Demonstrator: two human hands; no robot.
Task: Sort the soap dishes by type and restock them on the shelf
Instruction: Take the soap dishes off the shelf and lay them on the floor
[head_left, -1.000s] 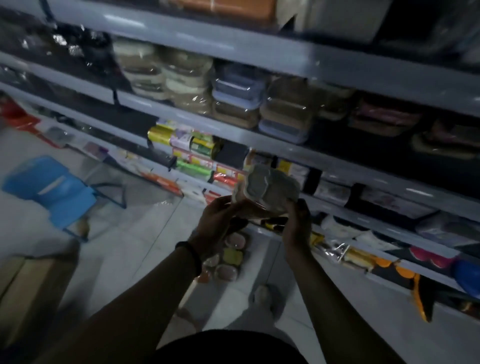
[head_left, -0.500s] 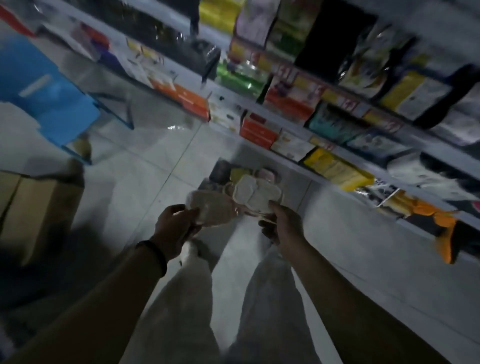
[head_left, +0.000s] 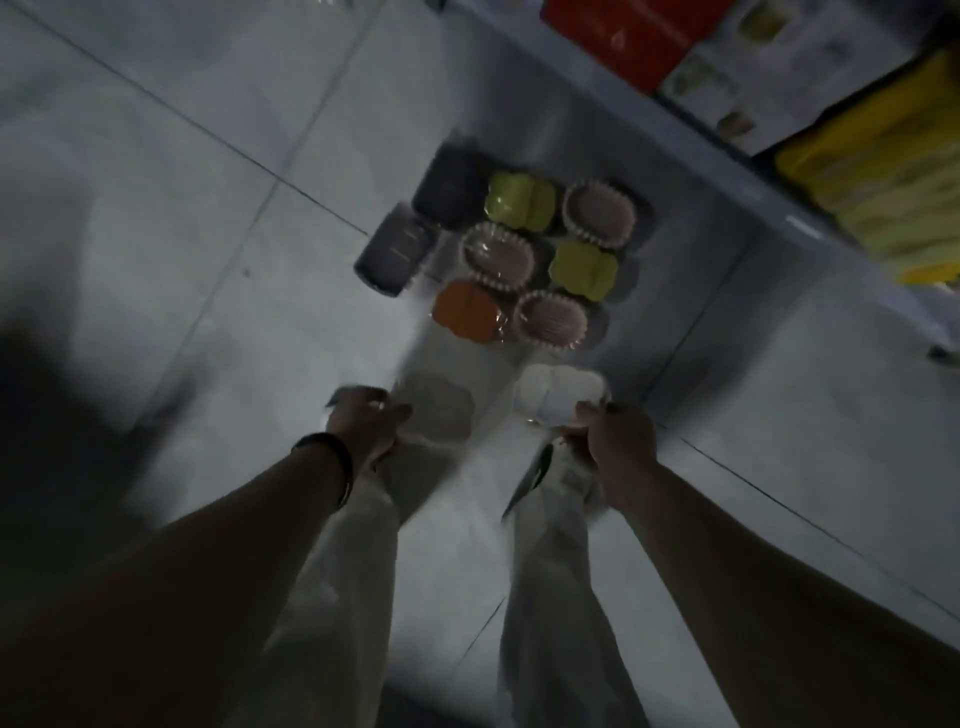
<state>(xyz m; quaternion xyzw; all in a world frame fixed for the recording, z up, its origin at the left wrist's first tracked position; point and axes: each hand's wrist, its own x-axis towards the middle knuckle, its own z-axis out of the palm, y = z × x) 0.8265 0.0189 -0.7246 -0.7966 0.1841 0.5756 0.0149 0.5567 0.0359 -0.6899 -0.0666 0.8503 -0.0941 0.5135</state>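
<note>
My left hand (head_left: 363, 421) now grips the beige soap dish (head_left: 441, 415), my right hand (head_left: 618, 441) the white soap dish (head_left: 558, 397), drawn apart. Both hang lower, nearer the floor pile (head_left: 498, 254).

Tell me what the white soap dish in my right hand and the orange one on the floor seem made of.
White soap dish, gripped by the right hand: probably moulded plastic, matte, going by its even colour and rounded lobes; blur leaves it open. Orange soap dish: likely plastic too, under clear glossy wrap that glints along its edge.
</note>
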